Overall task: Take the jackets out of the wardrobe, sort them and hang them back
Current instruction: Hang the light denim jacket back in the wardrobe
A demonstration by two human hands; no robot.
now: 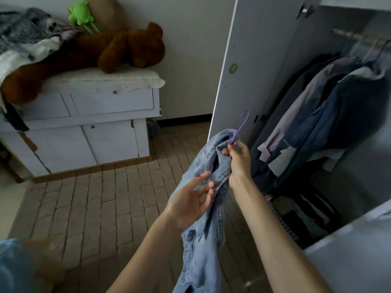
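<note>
A light blue denim jacket [203, 240] hangs on a purple hanger [241, 127] in front of the open wardrobe. My right hand [239, 161] pinches the hanger's neck together with the jacket collar. My left hand [192, 199] is spread flat against the jacket's front, fingers apart, touching the denim without gripping it. Inside the wardrobe several dark jackets [330, 115] hang from a metal rail [359, 37] at the upper right.
The grey wardrobe door [249, 66] stands open just behind the hanger. A white chest of drawers [88, 127] at the left carries a brown teddy bear [118, 49], a green toy and blankets. Folded clothes lie on the wardrobe floor [302, 216]. Brick-patterned floor lies below.
</note>
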